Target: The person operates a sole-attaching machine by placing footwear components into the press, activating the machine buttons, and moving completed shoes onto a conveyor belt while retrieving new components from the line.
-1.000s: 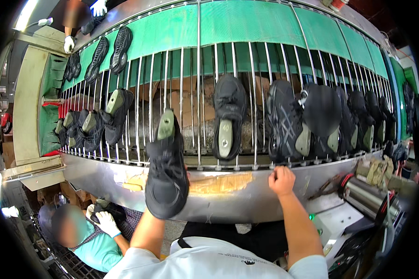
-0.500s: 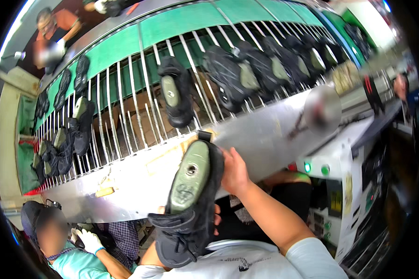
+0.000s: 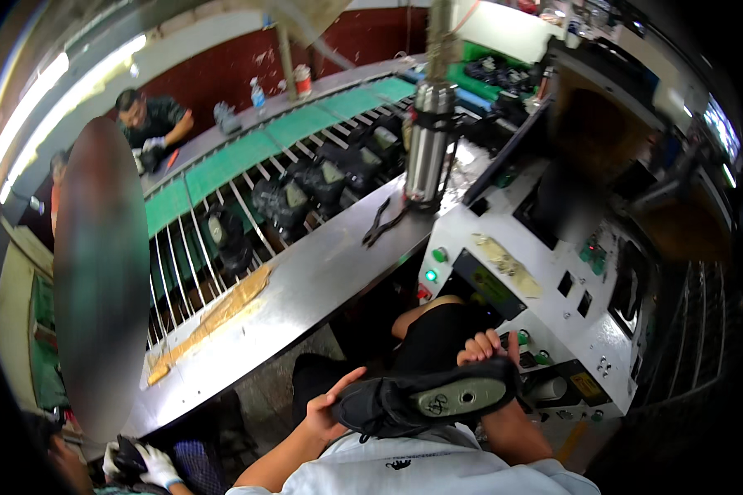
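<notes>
A black lace-up shoe point(image 3: 371, 404) lies nearly level across my lap, with a green shoe last point(image 3: 461, 398) filling its opening. The last has a round hole and a dark handwritten mark on top. At the toe end, my left hand point(image 3: 327, 406) grips the shoe, thumb and fingers around it. My right hand point(image 3: 489, 346) is closed over the heel end, fingers curled on the far side. The sole faces away and is hidden.
A steel ledge point(image 3: 305, 285) with black-handled pliers point(image 3: 380, 227) and a metal flask point(image 3: 428, 157) runs before me. Beyond it, black shoes sit on a rod conveyor point(image 3: 191, 256). A white machine panel point(image 3: 504, 239) stands right. Co-workers are at far left and lower left.
My view has swung right toward the machine. The shoe has gone from upright over the ledge to level at my lap, its toe now pointing left, and both hands still hold it.
</notes>
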Motion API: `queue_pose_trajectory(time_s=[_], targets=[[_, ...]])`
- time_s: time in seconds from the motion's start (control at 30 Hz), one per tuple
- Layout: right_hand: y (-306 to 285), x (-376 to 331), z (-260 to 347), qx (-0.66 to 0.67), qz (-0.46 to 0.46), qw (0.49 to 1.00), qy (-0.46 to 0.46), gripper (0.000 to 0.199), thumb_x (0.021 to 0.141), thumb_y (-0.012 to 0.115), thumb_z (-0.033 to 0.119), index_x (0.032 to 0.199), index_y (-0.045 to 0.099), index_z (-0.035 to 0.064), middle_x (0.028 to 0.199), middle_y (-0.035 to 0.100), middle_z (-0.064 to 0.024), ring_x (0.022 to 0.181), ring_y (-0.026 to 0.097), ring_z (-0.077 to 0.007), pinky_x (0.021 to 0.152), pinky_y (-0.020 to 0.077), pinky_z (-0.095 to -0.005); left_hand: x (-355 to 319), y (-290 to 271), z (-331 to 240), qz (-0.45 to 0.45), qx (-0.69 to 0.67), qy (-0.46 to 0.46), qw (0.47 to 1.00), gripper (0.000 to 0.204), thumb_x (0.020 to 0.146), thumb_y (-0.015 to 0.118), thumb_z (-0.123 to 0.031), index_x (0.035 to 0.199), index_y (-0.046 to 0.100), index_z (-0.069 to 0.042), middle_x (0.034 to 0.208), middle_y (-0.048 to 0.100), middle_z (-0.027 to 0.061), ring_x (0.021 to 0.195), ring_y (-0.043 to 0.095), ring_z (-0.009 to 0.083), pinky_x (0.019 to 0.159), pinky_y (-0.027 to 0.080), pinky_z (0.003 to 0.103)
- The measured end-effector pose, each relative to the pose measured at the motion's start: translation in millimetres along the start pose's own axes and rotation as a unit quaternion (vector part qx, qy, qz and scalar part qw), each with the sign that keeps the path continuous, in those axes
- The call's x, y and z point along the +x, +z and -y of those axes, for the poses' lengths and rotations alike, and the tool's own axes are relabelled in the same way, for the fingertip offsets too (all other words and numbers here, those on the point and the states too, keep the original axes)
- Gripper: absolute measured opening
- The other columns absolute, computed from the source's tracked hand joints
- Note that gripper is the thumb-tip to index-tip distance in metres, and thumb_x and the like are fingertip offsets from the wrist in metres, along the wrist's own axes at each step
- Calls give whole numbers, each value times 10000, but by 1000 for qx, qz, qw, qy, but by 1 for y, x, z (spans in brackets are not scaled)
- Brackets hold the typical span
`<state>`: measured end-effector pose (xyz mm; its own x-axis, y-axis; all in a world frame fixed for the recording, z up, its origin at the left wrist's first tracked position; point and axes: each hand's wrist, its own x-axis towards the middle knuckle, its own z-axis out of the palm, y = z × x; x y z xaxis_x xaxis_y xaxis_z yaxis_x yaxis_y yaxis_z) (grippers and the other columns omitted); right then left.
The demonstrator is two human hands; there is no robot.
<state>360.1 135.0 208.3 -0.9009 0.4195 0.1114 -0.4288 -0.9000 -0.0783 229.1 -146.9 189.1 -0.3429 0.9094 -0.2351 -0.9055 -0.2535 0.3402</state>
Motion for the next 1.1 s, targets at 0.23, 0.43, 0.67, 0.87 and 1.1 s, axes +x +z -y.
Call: queue_pose_trajectory(time_s=[0.23, 0.43, 0.67, 0.87, 1.1], targets=[[-103, -131, 28, -62, -274, 957, 76, 377, 934, 467, 314, 1217, 573, 89, 1172, 619, -199, 1070, 617, -304, 934, 502, -446, 93, 31, 8, 25, 213, -7, 977, 479, 854, 639, -89, 1296, 458, -40, 1331, 526, 187, 1192, 545, 292, 1028, 440, 414], [1, -116, 25, 119, -82, 950, 279, 796, 826, 518, 493, 1418, 371, -19, 1336, 476, -303, 1200, 526, -389, 1021, 449, -468, 206, 98, 37, 118, 414, -72, 900, 299, 875, 644, -102, 1145, 572, 7, 1219, 611, 165, 1055, 600, 216, 936, 486, 343], [-37, -133, 117, -67, 53, 996, 21, 815, 703, 598, 351, 1417, 392, 18, 1255, 530, -249, 1040, 585, -346, 964, 461, -426, 283, 65, 138, 135, 435, -13, 890, 228, 974, 561, -223, 1065, 609, -19, 865, 636, 28, 781, 578, 101, 712, 472, 250], [29, -196, 288, -466, -264, 737, -413, 887, 622, 617, 143, 1459, 337, 55, 1060, 609, -163, 836, 606, -252, 818, 481, -329, 253, -7, 161, 154, 734, 80, 656, 161, 847, 678, -186, 870, 663, -27, 735, 662, 117, 652, 650, 188, 618, 506, 310], [135, -96, 446, -715, -553, 280, -323, 1039, 575, 699, 193, 1508, 249, 104, 1211, 581, -195, 1029, 599, -309, 855, 474, -385, 272, -16, 165, 95, 690, 24, 717, 172, 866, 663, -172, 871, 660, -1, 695, 650, 80, 608, 590, 113, 585, 475, 268]])
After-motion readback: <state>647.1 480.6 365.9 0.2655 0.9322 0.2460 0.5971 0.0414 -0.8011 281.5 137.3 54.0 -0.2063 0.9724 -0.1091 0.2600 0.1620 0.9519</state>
